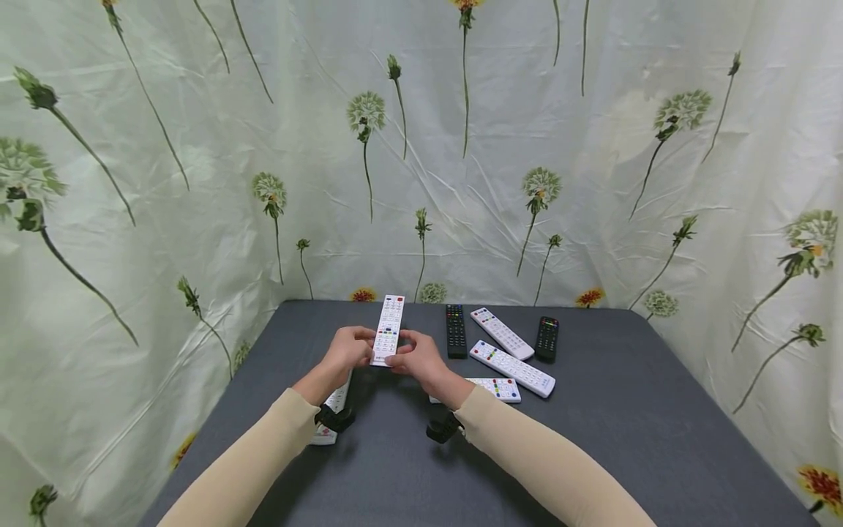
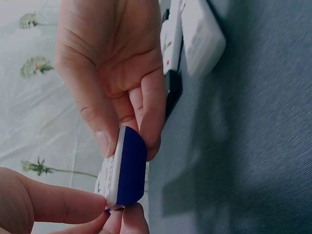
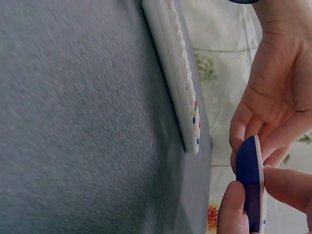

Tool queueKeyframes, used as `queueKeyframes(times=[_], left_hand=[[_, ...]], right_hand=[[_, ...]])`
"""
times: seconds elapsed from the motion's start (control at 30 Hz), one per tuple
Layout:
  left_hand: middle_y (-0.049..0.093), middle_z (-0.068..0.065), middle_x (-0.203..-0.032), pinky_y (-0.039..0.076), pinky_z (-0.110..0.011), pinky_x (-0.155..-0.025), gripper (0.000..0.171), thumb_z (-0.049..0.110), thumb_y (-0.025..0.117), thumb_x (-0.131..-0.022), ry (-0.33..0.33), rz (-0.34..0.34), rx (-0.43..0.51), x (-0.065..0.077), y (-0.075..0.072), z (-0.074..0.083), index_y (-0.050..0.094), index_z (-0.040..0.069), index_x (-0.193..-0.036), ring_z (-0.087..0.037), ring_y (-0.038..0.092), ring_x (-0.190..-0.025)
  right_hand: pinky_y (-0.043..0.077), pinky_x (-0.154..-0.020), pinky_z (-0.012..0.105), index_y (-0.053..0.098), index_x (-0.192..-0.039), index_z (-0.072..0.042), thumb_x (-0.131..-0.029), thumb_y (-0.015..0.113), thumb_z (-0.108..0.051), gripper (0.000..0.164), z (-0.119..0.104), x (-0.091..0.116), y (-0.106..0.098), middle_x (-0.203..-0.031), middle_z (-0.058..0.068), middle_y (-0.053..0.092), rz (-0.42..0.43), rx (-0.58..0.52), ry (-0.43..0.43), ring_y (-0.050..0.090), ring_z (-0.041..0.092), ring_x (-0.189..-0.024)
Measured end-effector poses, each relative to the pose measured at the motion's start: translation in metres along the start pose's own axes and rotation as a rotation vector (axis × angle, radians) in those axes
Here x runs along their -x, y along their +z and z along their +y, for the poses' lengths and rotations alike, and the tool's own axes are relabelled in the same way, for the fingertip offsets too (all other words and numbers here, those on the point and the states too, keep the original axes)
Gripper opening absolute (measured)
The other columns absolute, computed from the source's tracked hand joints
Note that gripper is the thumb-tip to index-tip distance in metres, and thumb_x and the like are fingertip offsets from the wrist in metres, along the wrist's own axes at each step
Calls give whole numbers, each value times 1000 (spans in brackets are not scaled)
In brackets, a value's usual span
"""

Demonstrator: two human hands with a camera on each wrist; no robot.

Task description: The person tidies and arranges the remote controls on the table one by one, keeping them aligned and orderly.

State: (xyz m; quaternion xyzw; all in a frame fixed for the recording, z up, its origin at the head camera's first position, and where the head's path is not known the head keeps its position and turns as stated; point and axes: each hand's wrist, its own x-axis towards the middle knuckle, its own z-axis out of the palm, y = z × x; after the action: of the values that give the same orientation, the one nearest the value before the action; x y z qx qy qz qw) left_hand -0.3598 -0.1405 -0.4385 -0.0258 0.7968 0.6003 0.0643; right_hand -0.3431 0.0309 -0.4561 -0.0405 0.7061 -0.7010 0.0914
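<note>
A white remote control (image 1: 388, 329) with a dark blue back is raised above the dark grey table, its button face visible in the head view. My left hand (image 1: 350, 349) pinches its lower left edge between thumb and fingers. On the opposite edge, my right hand (image 1: 421, 359) grips the lower right corner. From the left wrist view, the blue back (image 2: 131, 170) and narrow end of the remote show between both hands. The right wrist view also shows the blue back (image 3: 248, 168), with fingers at both sides.
Under my left wrist lies a white remote (image 1: 338, 399). Another white remote (image 1: 497, 388) is partly hidden by my right forearm. Farther right are a black remote (image 1: 456, 331), two white remotes (image 1: 502, 333) and a small black remote (image 1: 546, 338). A flowered curtain (image 1: 421, 183) hangs behind the table.
</note>
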Motion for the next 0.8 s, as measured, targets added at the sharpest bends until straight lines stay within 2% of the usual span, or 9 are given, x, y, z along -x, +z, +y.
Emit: queueKeyframes(times=[0.17, 0.33, 0.5, 0.67, 0.8], left_hand=[[65, -19, -112, 51, -33, -69, 48, -14, 57, -79, 35, 11, -5, 14, 3, -4, 62, -5, -126, -24, 59, -88], [65, -19, -114, 50, -34, -68, 54, -16, 54, -77, 63, 16, -33, 29, 5, -7, 61, -4, -129, -25, 58, -88], [63, -20, -115, 51, -34, -71, 56, -16, 54, -79, 65, 26, -33, 43, 6, -8, 59, -3, -133, -27, 58, -91], [62, -19, -112, 51, -40, -73, 57, -15, 54, -79, 76, 43, -45, 57, 7, -12, 59, -2, -134, -29, 57, -92], [63, -18, -113, 49, -35, -68, 57, -15, 54, -78, 91, 64, -85, 66, 9, -18, 61, -2, -133, -29, 57, -92]], right_hand=[[59, -76, 37, 45, -147, 2, -82, 76, 9, 72, 0, 13, 0, -98, 22, 64, -4, 18, -15, 69, 20, -79], [59, -75, 37, 42, -149, 1, -80, 77, 9, 77, 2, 22, 1, -97, 22, 64, -20, 40, -32, 69, 20, -78], [59, -75, 40, 40, -151, 0, -79, 77, 11, 81, 4, 30, 5, -96, 23, 64, -37, 43, -43, 68, 20, -76], [59, -73, 37, 41, -149, 0, -77, 77, 10, 81, 6, 39, 7, -97, 22, 65, -52, 58, -54, 68, 20, -78], [59, -72, 36, 42, -149, 0, -77, 78, 9, 81, 10, 48, 10, -101, 21, 63, -61, 75, -41, 68, 21, -79]])
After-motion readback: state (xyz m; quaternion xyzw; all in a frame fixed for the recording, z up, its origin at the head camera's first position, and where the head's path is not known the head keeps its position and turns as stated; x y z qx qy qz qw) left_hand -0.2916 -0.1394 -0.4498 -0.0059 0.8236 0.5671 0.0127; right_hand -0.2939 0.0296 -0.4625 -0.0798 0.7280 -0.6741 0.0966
